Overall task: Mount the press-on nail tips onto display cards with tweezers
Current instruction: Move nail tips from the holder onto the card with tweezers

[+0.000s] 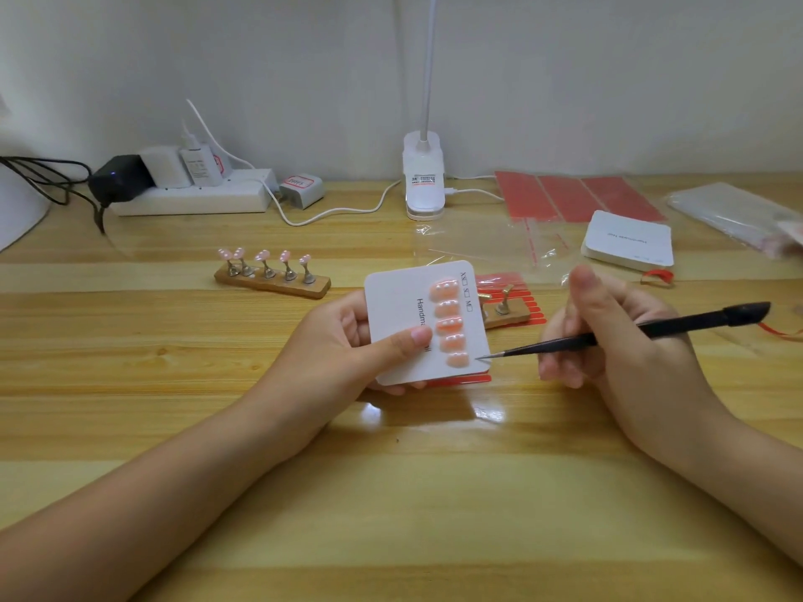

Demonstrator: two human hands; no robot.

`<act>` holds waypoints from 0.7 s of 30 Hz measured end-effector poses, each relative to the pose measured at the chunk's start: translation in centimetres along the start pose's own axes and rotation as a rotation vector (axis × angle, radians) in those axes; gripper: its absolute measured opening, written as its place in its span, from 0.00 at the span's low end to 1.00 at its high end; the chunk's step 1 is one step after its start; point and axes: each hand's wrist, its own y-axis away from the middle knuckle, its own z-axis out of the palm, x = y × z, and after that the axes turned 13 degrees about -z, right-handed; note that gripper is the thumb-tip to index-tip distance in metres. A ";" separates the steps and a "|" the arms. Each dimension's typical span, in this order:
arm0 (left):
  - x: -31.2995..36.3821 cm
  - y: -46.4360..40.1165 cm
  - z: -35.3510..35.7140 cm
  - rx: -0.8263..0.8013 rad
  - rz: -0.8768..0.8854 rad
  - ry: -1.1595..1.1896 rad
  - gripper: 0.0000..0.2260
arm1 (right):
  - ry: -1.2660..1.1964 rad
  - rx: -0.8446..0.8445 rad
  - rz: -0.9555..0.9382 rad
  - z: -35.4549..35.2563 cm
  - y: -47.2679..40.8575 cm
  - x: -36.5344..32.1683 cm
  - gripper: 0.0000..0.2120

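1. Seating the last of five tips (447, 324) in a column on the card (397, 323); card off the table (391, 493).
2. Next, by judgement: press the bottom tip flat, then fetch tips from the stand (271, 275).
3. Left hand (347, 341) pinching card, thumb on its face.
4. Right hand (621, 341) curled round tweezers (608, 336); point just beside the bottom tip.
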 end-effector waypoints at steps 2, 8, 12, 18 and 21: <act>0.0 0.0 0.1 0.002 0.006 -0.007 0.16 | -0.003 0.012 0.033 0.2 0.0 0.0 0.18; -0.1 0.0 0.1 0.004 0.015 -0.002 0.15 | -0.035 0.013 0.068 0.3 -0.1 0.0 0.16; -0.1 -0.1 0.1 0.005 0.022 0.001 0.14 | -0.066 0.029 0.088 0.4 -0.2 0.1 0.16; -0.1 -0.1 0.0 0.000 0.030 -0.002 0.14 | -0.086 0.063 0.105 0.3 -0.3 0.2 0.16; -0.2 -0.1 0.0 -0.001 0.034 -0.004 0.14 | -0.081 0.048 0.103 0.4 -0.2 0.2 0.16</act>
